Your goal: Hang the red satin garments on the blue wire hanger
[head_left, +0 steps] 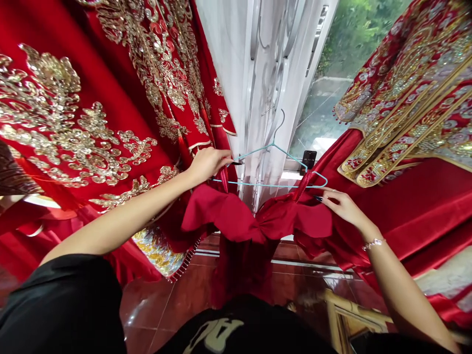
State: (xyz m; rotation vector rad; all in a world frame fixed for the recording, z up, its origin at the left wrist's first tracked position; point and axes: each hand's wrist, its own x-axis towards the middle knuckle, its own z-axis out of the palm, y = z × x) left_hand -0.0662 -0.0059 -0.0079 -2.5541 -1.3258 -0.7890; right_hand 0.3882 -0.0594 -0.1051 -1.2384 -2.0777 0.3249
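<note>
A thin light-blue wire clothes hanger (267, 184) with a metal hook is held level in front of me. From it hangs a dark red dress (236, 214) with a ruffled, gathered neckline; its narrow straps loop over the hanger on both sides. My left hand (207, 164) is closed at the hanger's left end, beside the left strap. At the right corner, my right hand (342, 206) is pinched, its fingertips against the hanger's end and close to the dress's right ruffle. Exactly what those right fingertips grip is partly hidden.
Red garments with gold sequins (47, 113) hang close on the left. More beaded red clothing (401, 113) hangs on the right. White curtains (228, 44), a window (324, 93) and a phone (309, 161) are ahead. A wooden frame (354, 309) stands low on the tiled floor (147, 309).
</note>
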